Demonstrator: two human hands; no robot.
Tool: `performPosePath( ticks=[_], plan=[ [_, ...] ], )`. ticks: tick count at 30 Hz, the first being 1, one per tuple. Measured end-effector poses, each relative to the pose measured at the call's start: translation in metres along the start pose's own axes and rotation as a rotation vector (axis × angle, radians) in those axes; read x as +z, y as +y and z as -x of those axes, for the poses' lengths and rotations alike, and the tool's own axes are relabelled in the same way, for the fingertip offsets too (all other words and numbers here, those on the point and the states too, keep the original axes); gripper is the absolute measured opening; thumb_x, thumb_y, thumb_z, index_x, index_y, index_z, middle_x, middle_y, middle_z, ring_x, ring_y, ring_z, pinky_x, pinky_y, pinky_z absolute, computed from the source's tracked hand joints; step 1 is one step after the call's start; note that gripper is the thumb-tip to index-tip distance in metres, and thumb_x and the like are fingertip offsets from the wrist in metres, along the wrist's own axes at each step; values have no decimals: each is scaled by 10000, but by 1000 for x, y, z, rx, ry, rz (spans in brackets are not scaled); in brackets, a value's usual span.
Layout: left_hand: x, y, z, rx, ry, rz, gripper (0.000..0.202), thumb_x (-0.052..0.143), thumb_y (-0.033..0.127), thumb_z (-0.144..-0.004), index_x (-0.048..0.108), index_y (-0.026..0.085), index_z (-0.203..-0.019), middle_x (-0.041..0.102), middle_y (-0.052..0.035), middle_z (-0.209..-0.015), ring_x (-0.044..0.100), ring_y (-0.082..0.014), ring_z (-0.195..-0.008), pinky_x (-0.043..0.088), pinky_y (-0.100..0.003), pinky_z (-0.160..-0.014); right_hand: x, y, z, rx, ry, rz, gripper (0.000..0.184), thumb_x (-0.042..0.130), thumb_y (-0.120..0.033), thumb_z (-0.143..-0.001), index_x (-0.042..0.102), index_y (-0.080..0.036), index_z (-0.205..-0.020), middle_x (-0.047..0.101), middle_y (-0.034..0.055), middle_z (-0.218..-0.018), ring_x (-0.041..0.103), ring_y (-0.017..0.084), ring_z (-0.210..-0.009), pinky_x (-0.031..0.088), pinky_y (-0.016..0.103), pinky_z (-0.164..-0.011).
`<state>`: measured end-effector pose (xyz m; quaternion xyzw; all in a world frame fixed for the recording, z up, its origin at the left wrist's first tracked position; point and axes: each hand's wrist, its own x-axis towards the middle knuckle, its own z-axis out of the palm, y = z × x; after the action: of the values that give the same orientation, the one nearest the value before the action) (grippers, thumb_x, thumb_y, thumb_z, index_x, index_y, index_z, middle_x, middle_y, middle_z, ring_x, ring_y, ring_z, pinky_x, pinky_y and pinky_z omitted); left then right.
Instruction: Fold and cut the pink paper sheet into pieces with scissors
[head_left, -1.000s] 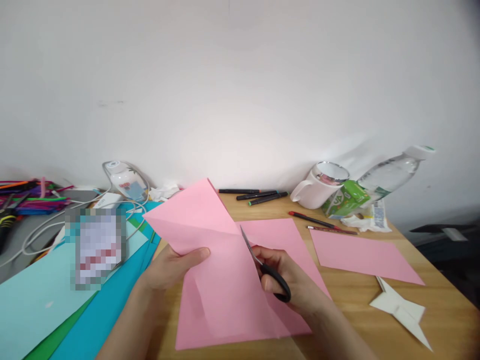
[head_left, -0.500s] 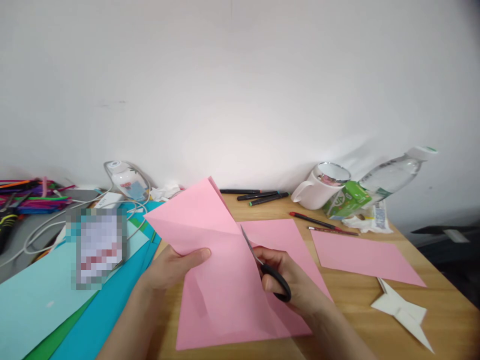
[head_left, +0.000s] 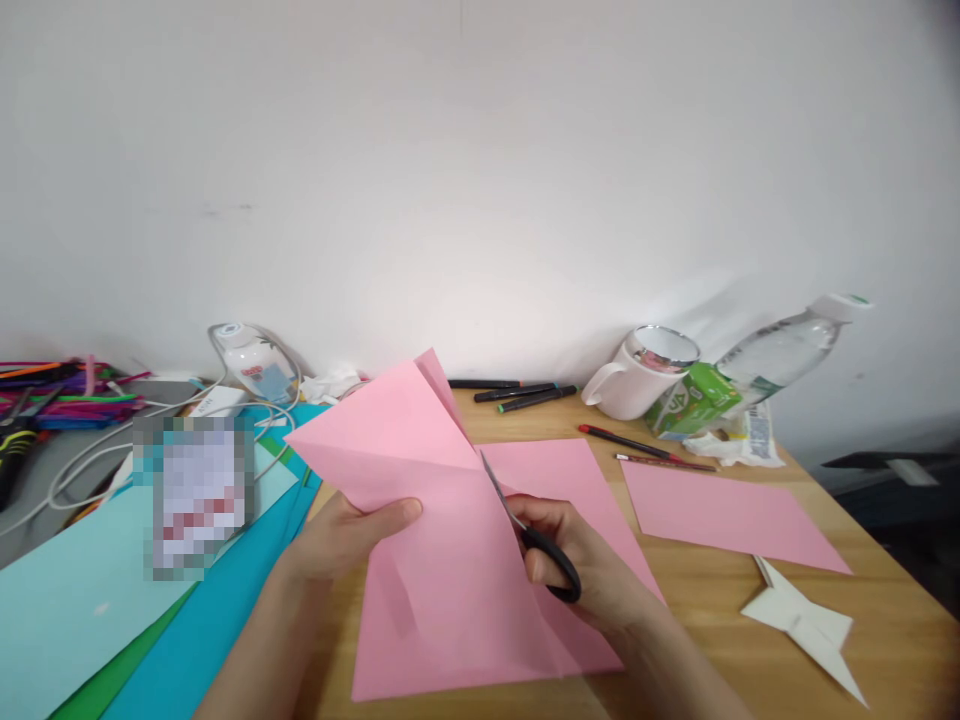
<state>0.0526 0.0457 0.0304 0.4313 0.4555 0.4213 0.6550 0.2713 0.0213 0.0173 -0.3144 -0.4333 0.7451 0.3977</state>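
A creased sheet of pink paper (head_left: 427,455) is raised off the table, pinched at its left side by my left hand (head_left: 360,530), thumb on top. My right hand (head_left: 566,550) is closed round the black handles of a pair of scissors (head_left: 551,562). Their blades meet the right edge of the raised paper, one blade showing and the other hidden by the paper. Beneath lies another area of pink paper (head_left: 562,480) on the wooden table; whether it joins the raised sheet I cannot tell.
Right: a pink strip (head_left: 735,515), a white folded paper star (head_left: 802,620), a red-and-black pen (head_left: 630,441). Behind: markers (head_left: 517,392), a mug (head_left: 641,375), a green carton (head_left: 697,398), a tilted bottle (head_left: 787,350). Left: light-blue paper (head_left: 67,590), a blurred-out object (head_left: 199,495), cables and pipe cleaners (head_left: 75,405).
The upper flap of the raised pink paper has spread slightly, its back tip shifting right. My hands and the scissors stay almost where they were.
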Motion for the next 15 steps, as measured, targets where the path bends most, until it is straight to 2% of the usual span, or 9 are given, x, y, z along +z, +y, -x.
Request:
performPosePath(
  ticks=[7, 15],
  plan=[
    [-9, -3, -4, 1, -83, -58, 297, 747, 297, -657, 704, 188, -930, 721, -58, -998, 642, -269, -943, 537, -352, -781, 0, -2, 1, -28, -77, -72, 445, 787, -483, -563, 668, -149, -833, 562, -9, -709, 457, 94, -611, 369, 203, -587],
    [-8, -4, -3, -5, -83, -48, 296, 753, 295, -651, 701, 190, -923, 726, -45, -979, 648, -253, -927, 540, -338, -775, -1, 1, 3, -14, -74, -96, 481, 793, -474, -559, 676, -149, -894, 575, -5, -721, 481, 99, -639, 377, 200, -609]
  ],
)
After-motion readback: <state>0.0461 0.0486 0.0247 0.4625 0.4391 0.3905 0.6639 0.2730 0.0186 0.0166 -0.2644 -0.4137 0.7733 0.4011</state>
